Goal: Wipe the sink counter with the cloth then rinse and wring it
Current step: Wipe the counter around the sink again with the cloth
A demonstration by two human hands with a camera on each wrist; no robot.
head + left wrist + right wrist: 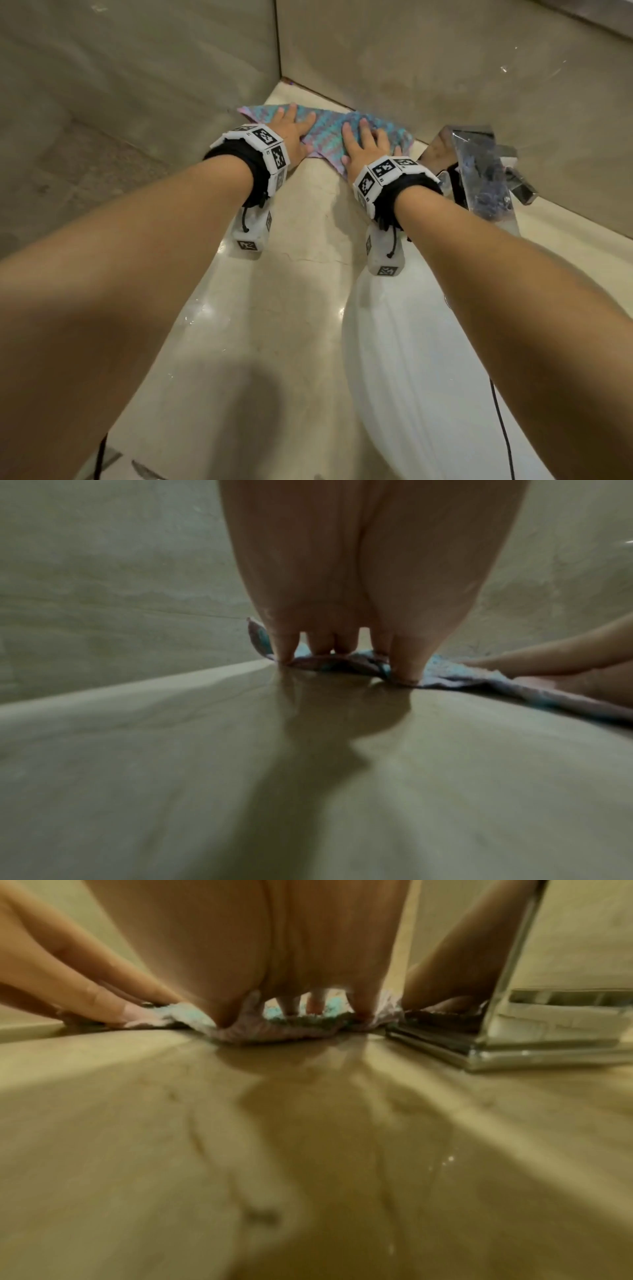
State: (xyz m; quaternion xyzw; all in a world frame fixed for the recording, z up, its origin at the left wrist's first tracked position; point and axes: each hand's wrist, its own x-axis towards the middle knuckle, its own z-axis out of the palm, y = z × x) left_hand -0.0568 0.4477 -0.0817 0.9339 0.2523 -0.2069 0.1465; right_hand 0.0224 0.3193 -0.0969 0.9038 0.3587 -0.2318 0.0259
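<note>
**Wiping the back corner**

The cloth (329,133) is lying flat on the bench (308,274) near the wall corner, beside the faucet (479,164). Left hand (291,132) and right hand (364,145) are pressing it, fingers spread. Wiping looks underway; next, sweeping it along the bench.

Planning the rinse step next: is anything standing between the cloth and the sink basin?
Nothing visible blocks it. The cloth lies flat in the counter's back corner under the left hand and right hand. Bare counter runs from it to the basin. The chrome faucet stands off to the cloth's right.
</note>
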